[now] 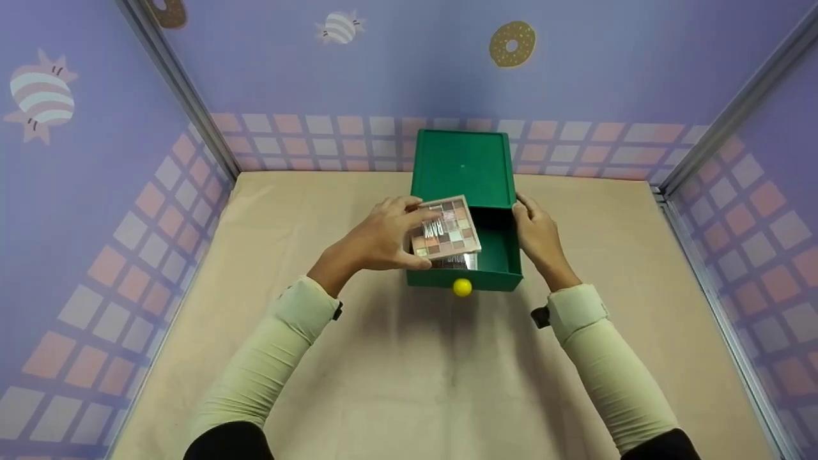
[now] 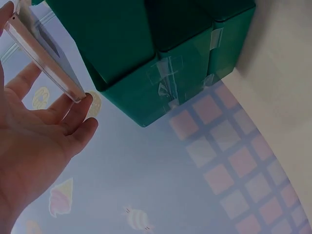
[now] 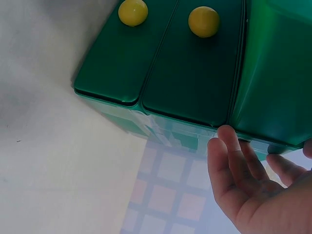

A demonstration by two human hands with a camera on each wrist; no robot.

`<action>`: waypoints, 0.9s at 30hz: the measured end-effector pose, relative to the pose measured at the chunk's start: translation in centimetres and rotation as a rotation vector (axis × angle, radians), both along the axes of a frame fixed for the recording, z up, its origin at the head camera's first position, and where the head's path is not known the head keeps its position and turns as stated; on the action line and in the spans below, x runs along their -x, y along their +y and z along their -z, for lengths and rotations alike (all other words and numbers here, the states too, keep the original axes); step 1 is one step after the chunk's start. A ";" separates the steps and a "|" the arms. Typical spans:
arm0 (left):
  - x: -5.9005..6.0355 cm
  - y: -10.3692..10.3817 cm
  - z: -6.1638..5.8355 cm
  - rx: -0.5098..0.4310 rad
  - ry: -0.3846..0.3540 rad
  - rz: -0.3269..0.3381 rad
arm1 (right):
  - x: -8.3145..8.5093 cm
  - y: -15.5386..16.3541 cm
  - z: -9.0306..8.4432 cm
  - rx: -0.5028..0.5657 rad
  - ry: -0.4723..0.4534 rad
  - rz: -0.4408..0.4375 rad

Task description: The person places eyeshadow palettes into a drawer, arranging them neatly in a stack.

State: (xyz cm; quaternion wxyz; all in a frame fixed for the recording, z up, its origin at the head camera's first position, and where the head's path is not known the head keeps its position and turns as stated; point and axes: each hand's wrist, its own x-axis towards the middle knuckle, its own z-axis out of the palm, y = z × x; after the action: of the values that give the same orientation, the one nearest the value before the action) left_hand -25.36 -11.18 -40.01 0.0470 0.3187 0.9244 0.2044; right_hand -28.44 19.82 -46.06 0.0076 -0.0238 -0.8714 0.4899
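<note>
Eyeshadow palette [image 1: 445, 228] in left hand [image 1: 382, 239], lettering illegible

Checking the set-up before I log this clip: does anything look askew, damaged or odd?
Yes. The eyeshadow palette, gripped by the left hand, lies tilted across the open green drawer, not flat inside. Clear tape patches the green drawer unit's side, wrinkled and peeling. The right hand touches the drawer's side.

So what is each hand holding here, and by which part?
The left hand grips the eyeshadow palette by its left edge. The right hand holds nothing; it rests against the green drawer box's right side.
</note>
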 end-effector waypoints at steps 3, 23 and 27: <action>0.1 0.3 0.0 0.010 -0.021 0.019 | 0.0 0.0 0.1 0.002 0.000 0.002; 0.5 1.1 0.4 -0.033 -0.089 0.104 | -0.1 -0.2 0.2 -0.009 -0.018 0.017; 0.2 0.9 0.4 -0.049 -0.051 0.111 | -0.1 -0.2 0.1 -0.009 -0.016 0.022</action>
State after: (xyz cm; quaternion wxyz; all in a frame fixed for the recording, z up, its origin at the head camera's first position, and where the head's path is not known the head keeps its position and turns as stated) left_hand -25.55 -10.25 -40.38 0.0741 0.3652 0.8985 0.2321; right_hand -28.38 19.60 -46.12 0.0062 -0.0372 -0.8733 0.4857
